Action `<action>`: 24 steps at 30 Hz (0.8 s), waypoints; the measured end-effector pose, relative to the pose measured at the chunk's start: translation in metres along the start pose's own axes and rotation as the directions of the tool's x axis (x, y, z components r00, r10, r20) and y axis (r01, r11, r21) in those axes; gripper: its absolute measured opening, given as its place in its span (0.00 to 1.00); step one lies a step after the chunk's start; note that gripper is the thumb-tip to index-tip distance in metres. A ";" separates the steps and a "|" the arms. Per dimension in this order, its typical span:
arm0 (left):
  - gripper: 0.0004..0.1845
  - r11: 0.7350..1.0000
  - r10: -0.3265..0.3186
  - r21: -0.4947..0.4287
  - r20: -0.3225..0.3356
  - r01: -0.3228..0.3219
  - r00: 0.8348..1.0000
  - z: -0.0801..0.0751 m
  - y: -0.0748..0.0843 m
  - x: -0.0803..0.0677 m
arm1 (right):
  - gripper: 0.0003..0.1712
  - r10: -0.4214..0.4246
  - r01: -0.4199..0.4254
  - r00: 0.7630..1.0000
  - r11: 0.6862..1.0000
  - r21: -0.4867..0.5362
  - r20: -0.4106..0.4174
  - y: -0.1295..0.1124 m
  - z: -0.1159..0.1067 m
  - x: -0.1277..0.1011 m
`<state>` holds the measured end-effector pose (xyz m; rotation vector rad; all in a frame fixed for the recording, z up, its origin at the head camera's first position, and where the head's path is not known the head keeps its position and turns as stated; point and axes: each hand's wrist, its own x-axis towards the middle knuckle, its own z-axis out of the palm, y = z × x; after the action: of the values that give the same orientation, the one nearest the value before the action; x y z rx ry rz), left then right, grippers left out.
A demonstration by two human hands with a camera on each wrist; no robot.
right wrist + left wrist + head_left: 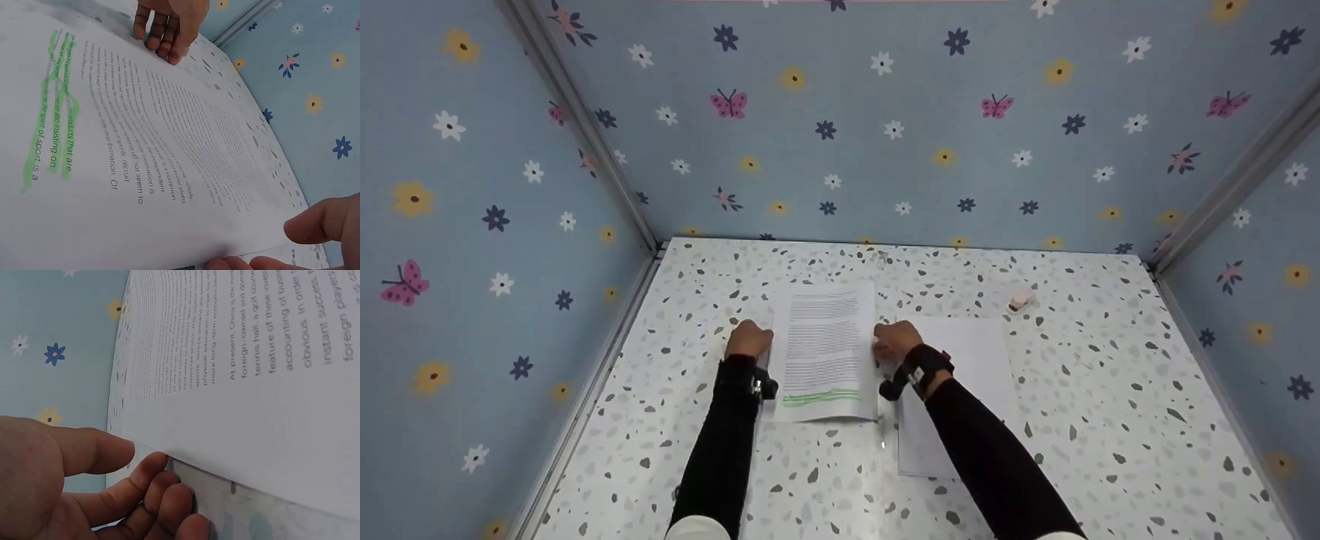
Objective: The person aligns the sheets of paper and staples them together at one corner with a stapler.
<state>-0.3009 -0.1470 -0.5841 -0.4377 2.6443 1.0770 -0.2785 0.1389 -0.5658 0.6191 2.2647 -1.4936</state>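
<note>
Printed page (825, 346) flat mid-table, gripped on both sides: left hand (748, 339) with fingertips curled under the left edge and thumb on top, right hand (895, 340) pinching the right edge. Looks like just the start of lifting or shifting it, still down on the table (697, 465). Bottom lines already marked in green. Blank sheet (982, 360) just right, eraser (1020, 301) farther back. No containers anywhere.

A printed sheet (825, 349) of dense black text, with its lowest lines marked in green highlighter (820, 397), lies face up and lengthwise near the middle of a speckled tabletop (697, 450), its long edges lifted slightly off the surface on both sides.
</note>
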 end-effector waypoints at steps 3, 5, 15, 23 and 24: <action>0.19 1.000 0.003 -0.019 0.003 -0.003 1.000 0.000 0.001 0.000 | 0.21 0.039 -0.039 0.999 0.996 0.083 0.007 0.002 0.002 0.003; 0.15 0.999 0.001 -0.038 0.016 0.000 1.000 0.000 0.002 0.001 | 0.21 0.052 -0.053 0.999 0.993 0.109 0.004 0.003 0.002 0.004; 0.13 0.995 0.095 0.026 0.076 -0.097 0.993 0.001 0.000 0.004 | 0.11 0.029 -0.030 0.999 0.998 0.053 0.013 0.007 0.007 0.012; 0.19 1.000 0.022 -0.007 0.087 -0.022 0.996 0.004 0.000 0.007 | 0.21 -0.031 0.032 0.999 0.995 -0.095 0.012 0.007 0.014 0.013; 0.19 1.000 0.014 -0.017 0.087 -0.013 0.996 0.004 0.000 0.007 | 0.20 -0.039 0.040 0.999 0.992 -0.121 0.014 0.007 0.014 0.013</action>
<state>-0.3068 -0.1452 -0.5888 -0.3680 2.5678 1.0965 -0.2852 0.1304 -0.5835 0.5320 2.3511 -1.3613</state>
